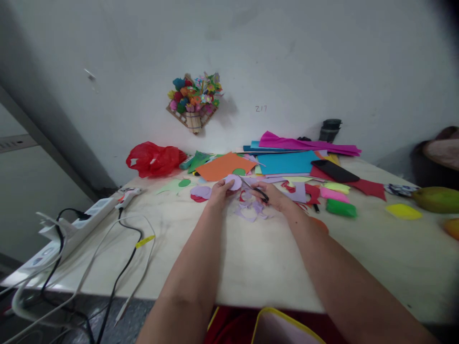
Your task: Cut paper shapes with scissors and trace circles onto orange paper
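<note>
**Lilac Disc at the Scissors**

Landmark: orange sheet [224,167]. Front-left of it, lilac rounds [201,192] lie cut. In front, my left hand [219,189] has its grip pinching the lilac disc [234,182]; front-right, my right hand [271,195] grips the scissors [264,195] above scraps [247,211]. I judge the disc nearly cut; edge completion cannot be confirmed. Desk [175,243]: power strip [81,228] far left, red bag [156,160] left, phone [335,171] right. Wall [304,67] behind.

Bare tabletop [272,272] near, paper scraps [247,210] beyond
</note>
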`<control>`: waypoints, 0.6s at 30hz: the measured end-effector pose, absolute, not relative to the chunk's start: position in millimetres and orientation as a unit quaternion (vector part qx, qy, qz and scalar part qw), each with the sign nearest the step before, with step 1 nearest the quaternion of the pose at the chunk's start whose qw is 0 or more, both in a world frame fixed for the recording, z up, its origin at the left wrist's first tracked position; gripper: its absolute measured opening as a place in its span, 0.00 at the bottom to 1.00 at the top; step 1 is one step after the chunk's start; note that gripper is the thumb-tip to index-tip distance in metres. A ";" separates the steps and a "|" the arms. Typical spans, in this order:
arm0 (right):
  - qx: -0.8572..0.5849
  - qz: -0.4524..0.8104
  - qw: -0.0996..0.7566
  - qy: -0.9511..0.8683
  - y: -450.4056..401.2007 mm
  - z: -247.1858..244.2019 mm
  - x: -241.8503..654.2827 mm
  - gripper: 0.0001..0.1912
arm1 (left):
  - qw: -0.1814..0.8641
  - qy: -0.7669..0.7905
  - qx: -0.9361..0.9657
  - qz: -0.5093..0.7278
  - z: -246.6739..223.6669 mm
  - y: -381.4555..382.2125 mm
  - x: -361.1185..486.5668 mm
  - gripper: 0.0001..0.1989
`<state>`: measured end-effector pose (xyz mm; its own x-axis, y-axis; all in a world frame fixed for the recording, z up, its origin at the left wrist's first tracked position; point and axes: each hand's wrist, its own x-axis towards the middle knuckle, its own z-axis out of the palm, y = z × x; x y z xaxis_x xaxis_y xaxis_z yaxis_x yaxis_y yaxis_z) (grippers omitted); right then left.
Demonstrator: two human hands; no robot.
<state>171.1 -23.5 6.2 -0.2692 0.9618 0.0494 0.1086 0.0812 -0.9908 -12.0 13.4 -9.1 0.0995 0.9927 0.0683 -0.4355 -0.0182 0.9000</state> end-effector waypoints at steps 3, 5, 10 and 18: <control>-0.441 0.517 0.423 -0.599 -23.3 6.0 170.7 0.21 | 0.627 0.332 0.425 0.562 -5.8 10.1 -12.0 0.12; -0.441 0.521 0.424 -0.596 -23.7 6.5 170.3 0.21 | 0.630 0.331 0.423 0.560 -4.2 8.5 -11.9 0.12; -0.442 0.534 0.412 -0.591 -24.7 7.2 169.4 0.19 | 0.618 0.338 0.417 0.575 -5.9 9.9 -11.9 0.11; -0.439 0.532 0.405 -0.600 -25.6 7.2 169.4 0.18 | 0.629 0.311 0.422 0.574 -9.6 11.6 -12.4 0.10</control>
<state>169.4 -25.6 7.2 -0.2871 0.9577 0.0196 0.0956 0.0490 -0.9942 -12.4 11.6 -9.6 0.1482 0.9846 0.0929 -0.4595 -0.0146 0.8881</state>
